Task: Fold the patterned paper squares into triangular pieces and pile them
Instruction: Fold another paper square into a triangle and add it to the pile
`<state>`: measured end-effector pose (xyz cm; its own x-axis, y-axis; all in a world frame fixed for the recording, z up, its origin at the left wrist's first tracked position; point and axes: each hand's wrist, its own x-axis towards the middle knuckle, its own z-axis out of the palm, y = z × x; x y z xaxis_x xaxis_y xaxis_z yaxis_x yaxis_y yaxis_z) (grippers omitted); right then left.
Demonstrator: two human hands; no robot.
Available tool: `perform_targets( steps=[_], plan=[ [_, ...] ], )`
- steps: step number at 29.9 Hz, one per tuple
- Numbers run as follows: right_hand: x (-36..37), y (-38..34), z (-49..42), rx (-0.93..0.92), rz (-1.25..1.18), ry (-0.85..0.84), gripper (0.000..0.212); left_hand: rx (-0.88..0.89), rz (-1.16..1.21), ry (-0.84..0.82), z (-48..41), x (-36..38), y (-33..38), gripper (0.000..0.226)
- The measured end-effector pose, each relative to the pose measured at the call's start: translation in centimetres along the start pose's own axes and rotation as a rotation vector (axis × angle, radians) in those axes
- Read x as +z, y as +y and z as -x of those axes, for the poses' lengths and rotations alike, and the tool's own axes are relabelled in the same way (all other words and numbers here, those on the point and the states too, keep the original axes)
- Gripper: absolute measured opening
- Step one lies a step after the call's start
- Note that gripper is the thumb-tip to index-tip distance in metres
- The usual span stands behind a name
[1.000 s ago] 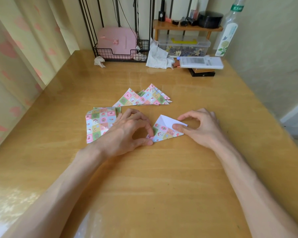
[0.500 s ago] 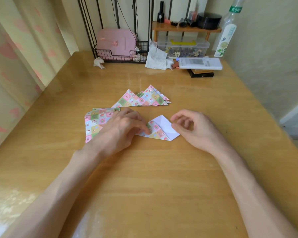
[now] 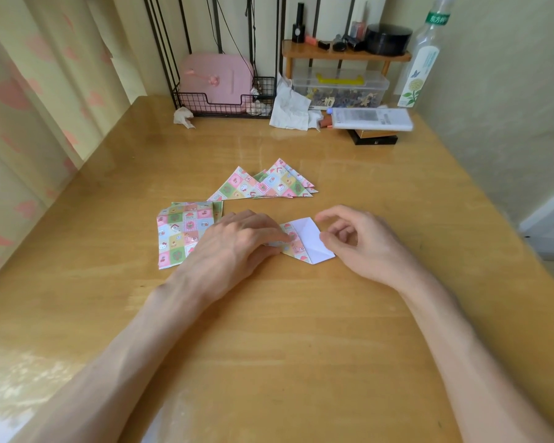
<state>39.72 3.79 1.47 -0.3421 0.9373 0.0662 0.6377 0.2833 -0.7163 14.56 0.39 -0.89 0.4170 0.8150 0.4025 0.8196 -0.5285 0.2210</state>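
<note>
Two bare forearms reach over a glossy wooden table [image 3: 269, 330] toward a half-folded sheet [image 3: 307, 239] of patterned paper. It lies flat on the tabletop, white underside up on its right part and printed checks showing on its left. The left hand [image 3: 237, 247] lies on the sheet's left part, its fingers straight and pressing the printed side down. The right hand [image 3: 365, 247] is just right of the sheet, fingers loosely curled around nothing, thumb and forefinger apart. The thumb tip is at the sheet's right edge, and whether it touches cannot be told. Just left of the sheet is a stack of unfolded patterned squares [image 3: 181, 233], its near right corner hidden by the left hand. Just beyond the sheet lies a loose pile of folded triangles [image 3: 269, 185], overlapping one another with their points toward the far side. Far beyond the sheet and to its left, a black wire basket [image 3: 205, 105] holds a pink case [image 3: 216, 76] standing upright, and a crumpled tissue [image 3: 183, 117] lies on the table at the basket's left corner. Far beyond the sheet and slightly right, a clear plastic box [image 3: 339, 89] with a yellow handle on its lid holds a jumble of small pieces too fine to name. Over that box stands a small wooden shelf [image 3: 333, 54] carrying a black round tin [image 3: 387, 38] and a few little bottles. Nearer the sheet than the clear box, a flat white box [image 3: 370, 118] rests on a black-and-gold box [image 3: 373, 139]. A tall clear bottle [image 3: 424, 59] stands farthest right.
</note>
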Motion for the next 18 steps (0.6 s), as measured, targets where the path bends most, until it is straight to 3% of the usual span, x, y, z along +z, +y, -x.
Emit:
perform_targets(
  steps=[6, 9, 12, 18],
  plan=[
    [-0.6, -1.2, 0.5, -0.033, -0.288, -0.160, 0.040, -0.003, -0.002, 0.024, 0.1, -0.1, 0.0, 0.020],
    [-0.8, -1.5, 0.9, -0.128, -0.165, -0.219, 0.042, -0.019, 0.012, 0.015, 0.1, -0.3, 0.1, 0.022],
    [-0.4, -1.1, 0.8, -0.165, -0.026, -0.179, 0.032, -0.049, 0.051, -0.003, 0.1, -0.4, 0.4, 0.018],
    [0.3, -1.0, 0.6, -0.227, 0.033, -0.096, 0.020, -0.084, 0.114, -0.048, 0.0, -0.5, 0.5, 0.026]
  ],
)
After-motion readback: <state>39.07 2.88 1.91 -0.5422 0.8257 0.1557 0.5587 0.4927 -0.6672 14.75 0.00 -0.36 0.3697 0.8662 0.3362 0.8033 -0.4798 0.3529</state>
